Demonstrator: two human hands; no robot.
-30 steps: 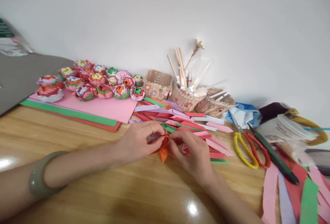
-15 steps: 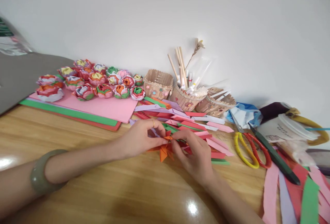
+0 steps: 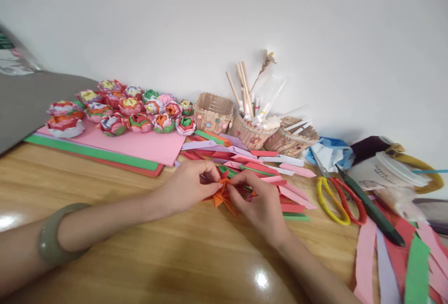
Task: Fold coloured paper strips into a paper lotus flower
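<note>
An orange folded paper piece (image 3: 221,196) with pointed petals is held between both hands, low over the wooden table (image 3: 168,252). My left hand (image 3: 189,186) pinches its upper left part between thumb and forefinger. From the right, my right hand (image 3: 261,201) pinches its other side, near the top. Just behind the hands lies a pile of folded paper strips (image 3: 259,166) in red, pink, purple, white and green. The fingertips partly hide the centre of the orange piece.
Several paper flowers (image 3: 140,122) stand on pink sheets (image 3: 154,145) at the left. Decorated baskets (image 3: 213,114) line the wall, one holding sticks. Yellow-and-red scissors (image 3: 321,201), a green cutter (image 3: 374,213), a white tub (image 3: 381,173) and loose strips (image 3: 416,266) are at the right.
The orange piece has turned a little in my fingers and shows more of its petals. My right fingertips have moved slightly left and up along it. The whole view has shifted slightly.
</note>
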